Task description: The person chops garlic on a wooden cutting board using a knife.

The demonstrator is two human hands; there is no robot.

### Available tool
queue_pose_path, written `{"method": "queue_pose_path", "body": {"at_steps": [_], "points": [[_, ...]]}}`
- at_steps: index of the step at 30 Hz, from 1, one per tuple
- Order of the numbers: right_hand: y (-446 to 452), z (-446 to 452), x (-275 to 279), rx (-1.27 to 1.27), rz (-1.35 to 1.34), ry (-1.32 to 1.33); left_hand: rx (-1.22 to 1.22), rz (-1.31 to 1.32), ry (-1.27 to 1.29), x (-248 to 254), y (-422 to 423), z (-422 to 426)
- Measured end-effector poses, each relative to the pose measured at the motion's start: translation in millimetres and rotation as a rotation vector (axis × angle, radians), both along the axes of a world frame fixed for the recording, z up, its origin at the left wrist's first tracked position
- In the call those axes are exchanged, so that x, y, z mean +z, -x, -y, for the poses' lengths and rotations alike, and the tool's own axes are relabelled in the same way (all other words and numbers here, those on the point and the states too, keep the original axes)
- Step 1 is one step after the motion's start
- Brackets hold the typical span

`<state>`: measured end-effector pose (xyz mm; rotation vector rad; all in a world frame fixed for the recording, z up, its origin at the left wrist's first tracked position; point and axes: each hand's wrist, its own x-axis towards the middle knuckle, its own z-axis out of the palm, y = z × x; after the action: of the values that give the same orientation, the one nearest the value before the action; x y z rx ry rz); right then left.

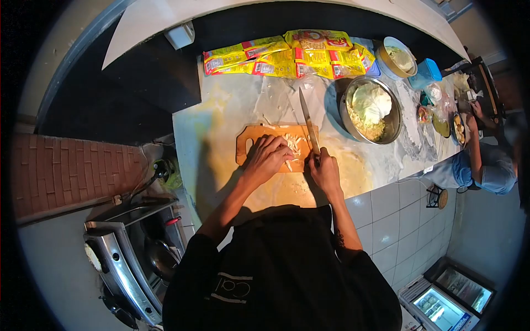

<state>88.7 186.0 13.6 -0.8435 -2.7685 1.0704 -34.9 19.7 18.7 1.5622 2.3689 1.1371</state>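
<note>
My right hand grips the handle of a long kitchen knife, its blade pointing away from me along the right edge of a wooden cutting board. On the board, my left hand rests with curled fingers over pale cut strips; what its fingertips hold is hidden. More strips lie scattered between the hand and the blade. Beyond the knife to the right stands a metal bowl with a cabbage piece on top of shredded pale-green food.
Yellow food packets line the table's back edge. A second bowl and a blue container stand at the back right. Another person works at the far right end. A metal stove is at lower left.
</note>
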Motion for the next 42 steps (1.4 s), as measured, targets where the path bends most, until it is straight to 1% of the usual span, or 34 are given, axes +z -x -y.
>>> {"method": "queue_pose_path", "body": {"at_steps": [2, 4, 5, 8, 11, 13, 14, 17, 19, 20, 21, 22, 24, 25, 27, 30, 32, 33, 34, 36, 38, 40, 42], "points": [[2.7, 1.1, -6.2, 0.008, -0.130, 0.009, 0.019, 0.012, -0.011, -0.4, 0.6, 2.3], [8.9, 1.9, -0.9, 0.021, -0.156, 0.062, -0.034, 0.058, -0.003, -2.0, 0.8, 5.1], [11.0, 1.7, 1.0, 0.030, -0.189, 0.114, -0.033, 0.061, -0.003, -1.9, -0.3, 6.4], [7.7, -2.9, -2.8, 0.017, -0.255, 0.157, -0.076, 0.029, -0.030, 0.4, -1.8, 10.3], [-2.2, -8.5, 3.0, -0.008, -0.207, 0.104, -0.090, 0.014, -0.005, 0.0, -2.8, 10.4], [-5.8, -10.0, 3.3, -0.024, -0.210, 0.117, -0.104, -0.038, 0.081, 3.9, -0.4, 8.6], [-9.8, -10.7, 5.9, -0.032, -0.176, 0.131, -0.106, -0.040, 0.082, 3.4, -0.6, 7.6], [-16.2, -4.2, 16.6, -0.046, -0.142, 0.178, -0.087, 0.014, 0.035, 4.7, -0.1, 4.8], [-20.9, 2.1, 14.4, -0.051, -0.141, 0.214, -0.011, 0.083, -0.118, 14.8, 3.0, 6.7], [-22.2, 7.2, 9.8, -0.040, -0.167, 0.231, -0.015, 0.082, -0.113, 18.6, 3.6, 8.9], [-20.9, 13.7, 9.8, -0.029, -0.193, 0.248, 0.137, 0.273, -0.181, 22.4, 4.4, 12.0], [-20.4, 19.6, 11.6, 0.001, -0.162, 0.256, 0.290, 0.464, -0.247, 24.2, 5.2, 15.9], [-17.4, 32.5, 10.7, 0.064, -0.204, 0.245, 0.383, 0.655, -0.464, -16.7, 15.8, 23.5], [-13.9, 38.0, 12.0, 0.097, -0.211, 0.223, 0.420, 0.756, -0.560, -18.8, 20.1, 26.2], [-11.4, 43.3, 15.7, 0.130, -0.217, 0.254, 0.436, 0.772, -0.531, -17.8, 25.5, 34.0], [-10.4, 45.8, 11.6, 0.161, -0.229, 0.219, 0.433, 0.819, -0.484, -16.3, 28.9, 43.0], [-10.2, 44.0, 13.2, 0.142, -0.158, 0.240, 0.412, 0.845, -0.473, -17.6, 29.2, 45.9], [-11.0, 44.6, 13.1, 0.147, -0.159, 0.235, 0.432, 0.849, -0.419, -13.8, 27.6, 46.2], [-13.5, 46.5, 12.2, 0.161, -0.180, 0.193, 0.451, 0.853, -0.364, -11.4, 25.4, 46.6], [-20.7, 51.0, 13.1, 0.183, -0.203, 0.150, 0.442, 0.867, -0.363, -15.7, 22.7, 48.9], [-30.3, 55.0, 14.7, 0.270, -0.013, 0.185, 0.439, 0.877, -0.367, -19.0, 22.6, 52.1], [-37.6, 58.7, 5.6, 0.301, -0.034, 0.180, 0.450, 0.936, -0.311, -10.0, 18.6, 51.8], [-36.7, 60.9, 3.6, 0.327, -0.078, 0.152, 0.440, 0.907, -0.302, -13.5, 18.3, 50.3]]}}
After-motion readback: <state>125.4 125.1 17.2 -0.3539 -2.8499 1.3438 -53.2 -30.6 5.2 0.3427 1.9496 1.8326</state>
